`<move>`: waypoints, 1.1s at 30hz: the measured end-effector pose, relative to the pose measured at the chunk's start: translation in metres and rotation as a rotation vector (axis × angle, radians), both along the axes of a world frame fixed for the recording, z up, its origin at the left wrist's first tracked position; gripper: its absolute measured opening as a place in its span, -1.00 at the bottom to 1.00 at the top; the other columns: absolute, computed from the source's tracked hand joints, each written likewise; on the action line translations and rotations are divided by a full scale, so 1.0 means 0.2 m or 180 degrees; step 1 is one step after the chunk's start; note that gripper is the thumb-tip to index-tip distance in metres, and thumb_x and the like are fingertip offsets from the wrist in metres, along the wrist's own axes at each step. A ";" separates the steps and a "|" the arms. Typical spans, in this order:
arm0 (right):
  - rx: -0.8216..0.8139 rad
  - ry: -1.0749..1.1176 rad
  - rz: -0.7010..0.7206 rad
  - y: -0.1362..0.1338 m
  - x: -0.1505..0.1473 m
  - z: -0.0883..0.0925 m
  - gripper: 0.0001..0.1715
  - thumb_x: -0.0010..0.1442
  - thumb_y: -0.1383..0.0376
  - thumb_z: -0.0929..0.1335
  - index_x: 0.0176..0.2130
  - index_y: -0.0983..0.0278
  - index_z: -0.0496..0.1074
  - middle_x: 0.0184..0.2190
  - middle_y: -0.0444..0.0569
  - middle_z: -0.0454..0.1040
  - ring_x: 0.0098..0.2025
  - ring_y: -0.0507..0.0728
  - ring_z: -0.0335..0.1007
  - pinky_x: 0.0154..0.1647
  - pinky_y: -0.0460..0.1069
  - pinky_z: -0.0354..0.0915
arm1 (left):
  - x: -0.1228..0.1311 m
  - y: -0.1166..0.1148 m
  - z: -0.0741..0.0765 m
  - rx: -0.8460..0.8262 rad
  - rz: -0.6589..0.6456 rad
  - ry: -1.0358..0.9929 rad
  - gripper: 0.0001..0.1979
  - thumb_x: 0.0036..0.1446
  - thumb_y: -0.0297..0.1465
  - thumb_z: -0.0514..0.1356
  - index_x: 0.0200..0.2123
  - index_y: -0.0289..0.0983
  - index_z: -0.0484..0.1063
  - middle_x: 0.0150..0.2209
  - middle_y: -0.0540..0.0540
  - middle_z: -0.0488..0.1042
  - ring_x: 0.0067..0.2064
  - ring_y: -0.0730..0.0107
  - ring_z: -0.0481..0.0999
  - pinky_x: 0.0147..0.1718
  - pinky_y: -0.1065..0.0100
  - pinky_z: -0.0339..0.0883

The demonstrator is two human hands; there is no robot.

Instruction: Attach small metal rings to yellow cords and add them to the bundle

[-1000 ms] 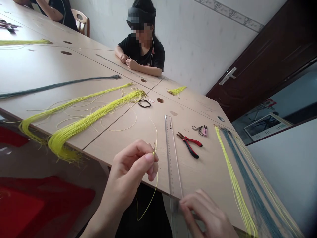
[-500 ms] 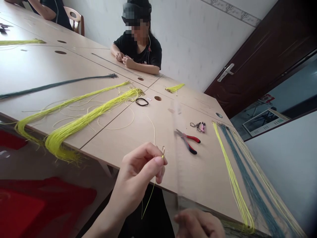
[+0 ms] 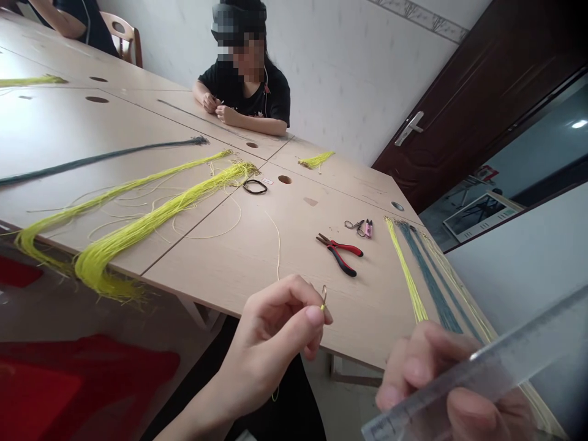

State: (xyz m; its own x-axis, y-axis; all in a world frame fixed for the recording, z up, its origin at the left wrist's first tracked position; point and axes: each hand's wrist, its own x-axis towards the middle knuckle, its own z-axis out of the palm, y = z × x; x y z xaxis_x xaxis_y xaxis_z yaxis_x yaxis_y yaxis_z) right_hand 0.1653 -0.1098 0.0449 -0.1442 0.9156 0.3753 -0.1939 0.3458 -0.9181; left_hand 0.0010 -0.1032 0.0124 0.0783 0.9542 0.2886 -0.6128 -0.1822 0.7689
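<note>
Pinched between thumb and forefinger of my left hand (image 3: 280,337) is a thin yellow cord (image 3: 323,308), with a small gold-coloured metal hook (image 3: 324,293) sticking up above the fingertips. A thin strand (image 3: 278,245) runs over the tabletop behind that hand, and a bit of cord hangs below it. My right hand (image 3: 427,361), at lower right, is closed round a clear plastic ruler (image 3: 523,352), which slants up to the right, off the table. Pliers (image 3: 340,252) with red and black handles lie beyond the hands.
Small scissors (image 3: 355,227) and pink snips (image 3: 369,228) lie past the pliers. Yellow cord bundles (image 3: 160,220) hang over the table edge at left; yellow (image 3: 407,269) and blue-grey bundles (image 3: 427,282) lie at right. A black band (image 3: 255,187) rests mid-table. A person (image 3: 248,92) sits opposite.
My right hand has risen from the bottom edge and moved right, swinging the ruler from upright to a slant. My left hand has shifted slightly right and down, still pinching the cord.
</note>
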 end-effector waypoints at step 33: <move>-0.0470 0.0817 0.0820 0.02 -0.08 0.02 -0.84 0.28 0.26 0.25 -0.28 0.14 0.42 -0.52 -0.12 0.37 -0.12 0.27 0.46 -0.02 0.32 0.31 | 0.03 -0.04 0.03 0.0268 -0.0640 -0.0202 -0.85 0.22 -0.43 0.12 -0.42 -0.29 0.35 -0.52 0.02 0.32 -0.41 0.55 0.23 -0.34 0.56 0.21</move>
